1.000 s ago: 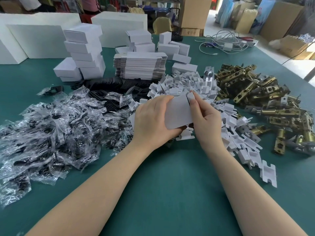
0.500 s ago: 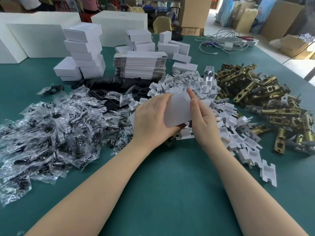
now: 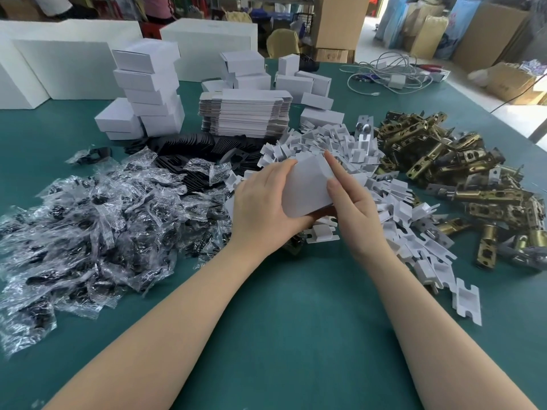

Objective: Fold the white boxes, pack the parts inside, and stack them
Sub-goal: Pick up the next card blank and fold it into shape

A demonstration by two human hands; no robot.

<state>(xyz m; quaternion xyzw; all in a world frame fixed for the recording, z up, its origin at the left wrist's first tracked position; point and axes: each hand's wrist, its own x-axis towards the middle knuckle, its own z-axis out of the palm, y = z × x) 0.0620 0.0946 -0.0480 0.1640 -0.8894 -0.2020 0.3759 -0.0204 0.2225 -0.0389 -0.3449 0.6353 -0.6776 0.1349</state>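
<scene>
A small white box (image 3: pixel 305 187) is held above the green table (image 3: pixel 290 321) at the centre. My left hand (image 3: pixel 260 202) grips its left side, fingers curled round it. My right hand (image 3: pixel 352 202) is at its right end, the forefinger stretched along the end flap and the thumb against the box's side. Behind them lie a heap of white card inserts (image 3: pixel 331 146), a stack of flat unfolded boxes (image 3: pixel 245 113) and a tower of folded white boxes (image 3: pixel 148 90). Brass latch parts (image 3: pixel 450 173) are piled at the right.
Clear plastic bags of black parts (image 3: pixel 88 220) cover the left of the table. Black plates (image 3: pixel 201 149) lie behind them. Large white cartons (image 3: pixel 68 60) stand at the back left, and cables (image 3: pixel 390 75) at the back right. More inserts (image 3: pixel 467 297) trail along the right.
The box has tilted a little and risen slightly. My right forefinger has straightened and moved up along the box's right end flap. My left hand keeps its grip.
</scene>
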